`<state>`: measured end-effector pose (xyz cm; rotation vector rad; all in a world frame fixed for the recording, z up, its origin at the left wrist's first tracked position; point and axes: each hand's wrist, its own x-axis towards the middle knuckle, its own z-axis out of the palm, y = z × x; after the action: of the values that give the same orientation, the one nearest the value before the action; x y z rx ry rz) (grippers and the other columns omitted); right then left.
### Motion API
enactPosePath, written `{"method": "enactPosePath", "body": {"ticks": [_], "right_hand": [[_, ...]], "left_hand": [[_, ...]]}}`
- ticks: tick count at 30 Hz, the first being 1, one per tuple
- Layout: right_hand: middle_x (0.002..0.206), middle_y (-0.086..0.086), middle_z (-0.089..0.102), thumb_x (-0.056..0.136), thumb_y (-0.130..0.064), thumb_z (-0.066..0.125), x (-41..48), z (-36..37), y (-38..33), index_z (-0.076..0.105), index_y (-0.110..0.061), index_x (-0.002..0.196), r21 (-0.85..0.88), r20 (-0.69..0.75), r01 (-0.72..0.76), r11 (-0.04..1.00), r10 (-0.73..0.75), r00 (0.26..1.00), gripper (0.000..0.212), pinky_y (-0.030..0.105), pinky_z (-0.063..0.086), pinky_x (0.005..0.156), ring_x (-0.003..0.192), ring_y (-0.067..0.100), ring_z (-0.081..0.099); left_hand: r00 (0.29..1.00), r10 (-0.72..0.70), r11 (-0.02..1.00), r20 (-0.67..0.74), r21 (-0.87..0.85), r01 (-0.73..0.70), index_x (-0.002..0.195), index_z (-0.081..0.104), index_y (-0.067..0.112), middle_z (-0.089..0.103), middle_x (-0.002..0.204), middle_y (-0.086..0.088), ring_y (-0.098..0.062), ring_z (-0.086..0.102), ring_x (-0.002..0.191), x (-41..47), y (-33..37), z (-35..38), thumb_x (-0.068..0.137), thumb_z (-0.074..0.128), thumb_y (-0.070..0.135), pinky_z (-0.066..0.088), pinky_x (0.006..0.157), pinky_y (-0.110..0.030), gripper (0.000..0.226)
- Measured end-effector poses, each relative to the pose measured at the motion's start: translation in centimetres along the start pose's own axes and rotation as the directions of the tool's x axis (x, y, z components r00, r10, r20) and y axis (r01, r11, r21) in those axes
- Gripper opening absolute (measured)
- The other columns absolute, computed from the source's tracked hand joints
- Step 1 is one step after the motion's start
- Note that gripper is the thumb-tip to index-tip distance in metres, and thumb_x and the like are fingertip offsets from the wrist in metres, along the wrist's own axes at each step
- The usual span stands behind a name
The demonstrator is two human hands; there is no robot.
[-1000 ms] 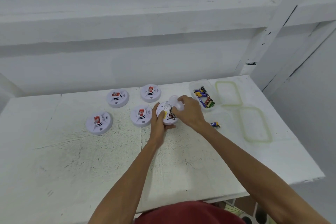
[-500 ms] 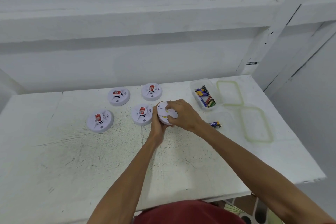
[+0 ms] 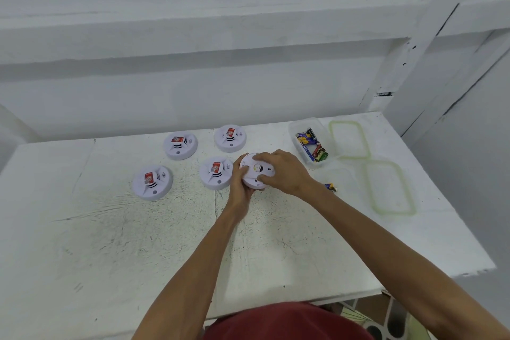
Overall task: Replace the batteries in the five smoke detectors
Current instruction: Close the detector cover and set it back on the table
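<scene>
Head view — left hand (image 3: 239,183) curls round the rim of the smoke detector (image 3: 256,172), right hand (image 3: 285,174) wraps over it, at the middle of the table (image 3: 110,243); red stickers (image 3: 149,177) on four other detectors (image 3: 216,174) — print unreadable.

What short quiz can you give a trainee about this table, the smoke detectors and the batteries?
1. How many round white plastic smoke detectors lie on the scratched white table with no hand on them?
2. True or false: the clear plastic box of batteries is covered by a lid.
3. The left hand and the right hand are at the fifth detector. Which holds it? A. left only; B. right only; C. both.
Key: 1. four; 2. false, both green-rimmed lids lie on the table beside it; 3. C.
</scene>
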<state>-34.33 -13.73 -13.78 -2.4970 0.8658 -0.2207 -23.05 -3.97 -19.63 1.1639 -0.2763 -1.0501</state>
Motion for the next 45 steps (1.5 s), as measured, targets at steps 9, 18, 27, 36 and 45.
{"method": "enactPosePath", "body": {"ticks": [9, 18, 27, 36, 45], "right_hand": [[0.143, -0.002, 0.053, 0.073, -0.038, 0.086, -0.1, -0.9, 1.6, 0.037, -0.023, 0.150, 0.228, 0.029, 0.012, 0.973, -0.019, 0.999, 0.092, 0.031, 0.045, 0.102, 0.129, 0.014, 0.047], [0.134, 0.002, 0.059, 0.074, -0.037, 0.088, -0.9, -0.8, 3.3, 0.049, -0.017, 0.141, 0.185, 0.065, -0.018, 0.983, 0.006, 0.998, 0.080, 0.041, 0.052, 0.096, 0.118, 0.019, 0.057], [0.139, -0.001, 0.058, 0.081, -0.050, 0.077, -0.3, -1.1, 3.2, 0.047, -0.029, 0.143, 0.241, 0.161, -0.031, 0.970, -0.009, 0.987, 0.073, 0.036, 0.057, 0.094, 0.118, 0.016, 0.062], [0.126, -0.005, 0.066, 0.078, -0.049, 0.080, 0.4, -2.5, 3.5, 0.054, -0.032, 0.138, 0.159, 0.218, -0.018, 0.987, -0.017, 0.976, 0.068, 0.033, 0.055, 0.093, 0.106, 0.010, 0.065], [0.125, -0.005, 0.068, 0.078, -0.051, 0.079, 0.0, -2.2, 3.3, 0.056, -0.034, 0.136, 0.097, 0.143, 0.019, 0.995, -0.033, 0.989, 0.065, 0.034, 0.058, 0.085, 0.097, 0.011, 0.068]], "left_hand": [[0.999, 0.049, 0.999, 0.009, 0.003, -0.049, 0.149, 0.045, 0.021, 0.061, 0.141, -0.012, -0.032, 0.065, 0.119, 0.4, -0.5, -0.4, 0.090, 0.063, 0.029, 0.061, 0.069, -0.040, 0.063], [0.998, 0.047, 0.993, 0.035, 0.111, -0.050, 0.156, 0.038, 0.022, 0.057, 0.149, -0.007, -0.029, 0.056, 0.136, 0.7, -1.3, -0.6, 0.108, 0.053, 0.019, 0.053, 0.107, -0.055, 0.050], [0.999, 0.037, 0.998, 0.038, 0.052, -0.039, 0.154, 0.039, 0.023, 0.059, 0.147, -0.009, -0.028, 0.064, 0.127, 0.4, -1.1, -0.8, 0.108, 0.051, 0.019, 0.060, 0.093, -0.048, 0.048], [0.999, 0.035, 0.999, 0.034, -0.004, -0.035, 0.144, 0.048, 0.025, 0.058, 0.146, -0.012, -0.037, 0.059, 0.132, 0.3, -0.8, -0.8, 0.103, 0.055, 0.015, 0.061, 0.091, -0.049, 0.042], [0.999, 0.036, 0.999, 0.030, -0.015, -0.035, 0.148, 0.046, 0.021, 0.061, 0.144, -0.011, -0.035, 0.061, 0.130, 0.3, -0.6, -0.7, 0.089, 0.066, 0.025, 0.057, 0.098, -0.057, 0.063]]}}
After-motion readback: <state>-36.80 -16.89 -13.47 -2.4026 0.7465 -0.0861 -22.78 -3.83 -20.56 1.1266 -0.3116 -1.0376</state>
